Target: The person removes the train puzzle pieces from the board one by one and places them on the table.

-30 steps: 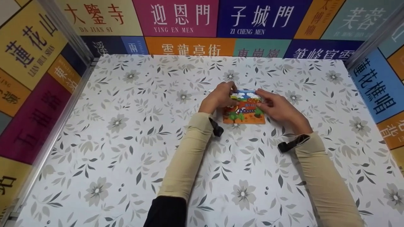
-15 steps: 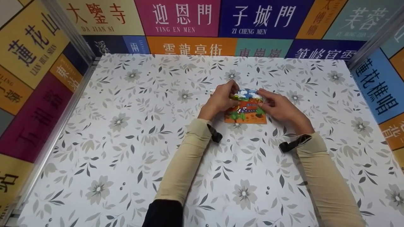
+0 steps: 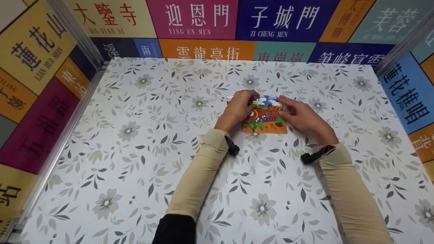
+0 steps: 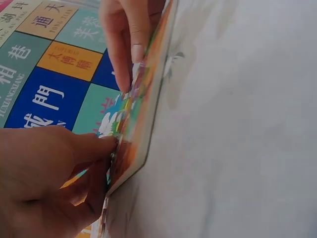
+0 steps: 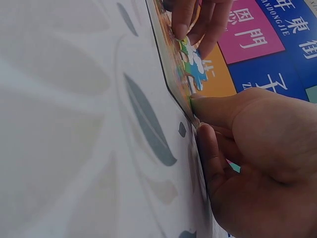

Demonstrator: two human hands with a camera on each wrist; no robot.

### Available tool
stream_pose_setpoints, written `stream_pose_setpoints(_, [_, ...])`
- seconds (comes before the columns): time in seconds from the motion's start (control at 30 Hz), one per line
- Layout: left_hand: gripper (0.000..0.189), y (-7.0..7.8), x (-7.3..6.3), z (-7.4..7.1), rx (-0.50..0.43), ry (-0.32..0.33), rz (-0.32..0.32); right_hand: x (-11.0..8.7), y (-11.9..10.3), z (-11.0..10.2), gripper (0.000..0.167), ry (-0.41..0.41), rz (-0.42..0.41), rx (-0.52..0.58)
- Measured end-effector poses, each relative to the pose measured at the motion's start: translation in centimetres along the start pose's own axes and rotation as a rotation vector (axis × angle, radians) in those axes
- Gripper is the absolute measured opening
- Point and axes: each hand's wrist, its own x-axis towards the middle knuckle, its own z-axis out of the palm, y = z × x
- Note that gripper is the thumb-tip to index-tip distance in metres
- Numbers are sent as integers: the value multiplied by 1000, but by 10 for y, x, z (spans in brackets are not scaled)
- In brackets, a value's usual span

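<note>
Left thumb (image 3: 251, 107): lifts back from the middle of the puzzle (image 3: 266, 126), higher than half a second ago.
Yellow arc (image 3: 253, 114): shows more fully now, just on the near side of the left fingers.
Sky (image 3: 266, 100): a clearer blue gap parts its clouds, between both hands' fingers.
Left cuff (image 3: 215, 138): sits nearer the person, farther behind the left fingers.

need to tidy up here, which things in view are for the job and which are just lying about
For the job:
flat, squarish, multicoloured picture board
left hand, at its left side
right hand, pinching its right edge

Just surroundings:
white table surface printed with grey flowers and leaves
flat, multicoloured lettered panels around it
small black wrist-worn devices
</note>
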Motion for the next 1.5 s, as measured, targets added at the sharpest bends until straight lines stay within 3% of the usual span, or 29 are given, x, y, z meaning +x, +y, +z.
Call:
stream_pose_setpoints(0.17, [31, 0, -1, 2, 84, 37, 40, -2, 1, 1, 61, -15, 10, 18])
stream_pose_setpoints(0.4, [31, -8, -2, -3, -17, 55, 48, 0, 1, 1, 61, -23, 41, 16])
stream_pose_setpoints(0.6, [32, -11, -5, -8, -25, 44, 67, 1, 2, -1, 61, -21, 63, 9])
stream_pose_setpoints(1.17, [36, -23, -30, -31, 14, 87, 87, -1, 0, 0, 60, -18, -13, -10])
stream_pose_setpoints(1.5, [38, -42, -46, -50, -6, 161, 88, 0, -1, 1, 60, -15, 33, -25])
